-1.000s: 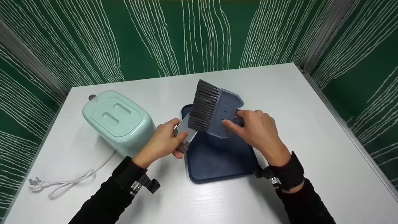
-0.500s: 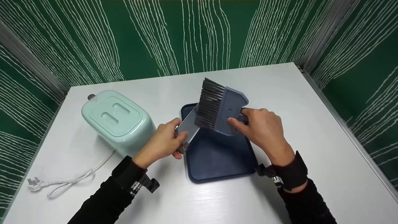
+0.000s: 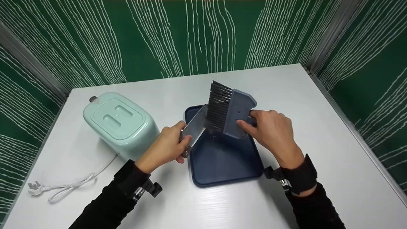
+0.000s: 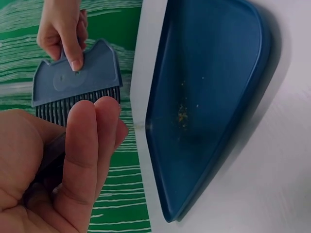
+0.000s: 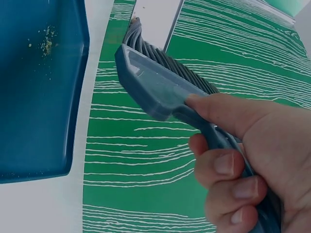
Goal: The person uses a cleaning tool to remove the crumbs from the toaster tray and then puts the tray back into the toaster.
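My left hand (image 3: 165,143) grips the grey end of a flat metal crumb tray (image 3: 194,125), thumb on top, held tilted over a navy tray (image 3: 225,168). In my right hand (image 3: 273,132) is the handle of a blue-grey hand brush (image 3: 238,114), its thumb pressed on the brush back. The dark bristles (image 3: 218,106) meet the far end of the crumb tray. Seen from the right wrist, bristle tips bend against the metal tray (image 5: 158,19), which has small specks on it. Yellowish crumbs (image 4: 182,117) lie scattered on the navy tray in the left wrist view.
A mint-green toaster (image 3: 127,127) with a covered top stands left of the navy tray. Its white cord and plug (image 3: 35,188) lie on the white table (image 3: 318,127) at the left. Green walls with white lines rise behind the table and at both sides.
My right hand and the brush have moved right, drawing the bristles along the crumb tray toward its far end. More of the metal surface shows. The left hand has barely moved.
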### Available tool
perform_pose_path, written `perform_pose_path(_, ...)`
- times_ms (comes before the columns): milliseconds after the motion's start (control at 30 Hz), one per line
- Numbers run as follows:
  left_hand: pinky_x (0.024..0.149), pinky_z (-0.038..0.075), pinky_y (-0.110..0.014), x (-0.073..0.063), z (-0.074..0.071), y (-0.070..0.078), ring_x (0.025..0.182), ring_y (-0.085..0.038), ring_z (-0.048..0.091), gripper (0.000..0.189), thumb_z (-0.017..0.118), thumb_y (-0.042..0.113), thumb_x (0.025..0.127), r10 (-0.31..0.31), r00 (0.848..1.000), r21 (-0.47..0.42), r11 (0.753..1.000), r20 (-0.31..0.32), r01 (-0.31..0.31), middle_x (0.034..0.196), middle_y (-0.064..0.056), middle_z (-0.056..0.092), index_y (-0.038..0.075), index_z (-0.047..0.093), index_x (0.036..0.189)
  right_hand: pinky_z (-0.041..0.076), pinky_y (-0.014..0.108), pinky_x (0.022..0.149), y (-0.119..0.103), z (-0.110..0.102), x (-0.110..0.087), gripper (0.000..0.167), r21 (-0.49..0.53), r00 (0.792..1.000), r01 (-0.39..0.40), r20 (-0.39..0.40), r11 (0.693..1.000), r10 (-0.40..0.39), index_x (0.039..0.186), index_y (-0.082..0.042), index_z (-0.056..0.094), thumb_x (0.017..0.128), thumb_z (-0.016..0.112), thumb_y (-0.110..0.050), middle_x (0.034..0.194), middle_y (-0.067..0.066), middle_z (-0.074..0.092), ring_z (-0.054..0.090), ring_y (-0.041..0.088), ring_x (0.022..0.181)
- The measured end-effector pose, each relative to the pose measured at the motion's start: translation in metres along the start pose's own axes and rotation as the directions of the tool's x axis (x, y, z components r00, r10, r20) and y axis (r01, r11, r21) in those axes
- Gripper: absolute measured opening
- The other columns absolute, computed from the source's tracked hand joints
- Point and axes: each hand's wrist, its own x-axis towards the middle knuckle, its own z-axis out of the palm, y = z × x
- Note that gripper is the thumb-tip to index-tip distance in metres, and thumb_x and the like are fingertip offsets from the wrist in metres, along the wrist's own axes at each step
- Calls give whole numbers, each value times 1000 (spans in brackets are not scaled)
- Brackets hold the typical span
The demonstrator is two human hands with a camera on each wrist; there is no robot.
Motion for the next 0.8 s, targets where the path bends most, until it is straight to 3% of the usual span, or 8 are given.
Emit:
perform_pose_path(500, 50, 53, -28, -3, 3, -1, 44, -6, 65, 4, 58, 13, 109, 100, 995, 127, 987, -3, -99, 68, -1, 70, 10, 55, 109, 24, 32, 47, 8, -8, 0, 51, 0, 999, -32, 23, 1000, 32, 65, -18, 51, 95, 79, -48, 55, -4, 39, 46, 20, 52)
perform_pose_path(667, 49, 53, -28, -2, 3, -2, 43, -5, 64, 6, 58, 13, 109, 100, 995, 167, 981, -17, -96, 67, -1, 69, 10, 53, 106, 24, 33, 47, 12, -13, -1, 51, 6, 999, -44, -6, 999, 44, 66, -18, 53, 95, 78, -50, 55, -5, 39, 47, 21, 52)
perform_pose_path(800, 50, 54, -28, -1, 3, -4, 43, -6, 65, 6, 58, 13, 109, 89, 996, 149, 985, -18, -86, 68, -2, 70, 10, 53, 108, 22, 34, 48, 11, -15, 0, 52, 32, 998, -50, -45, 998, 51, 67, -17, 53, 96, 77, -53, 56, -5, 35, 47, 22, 52)
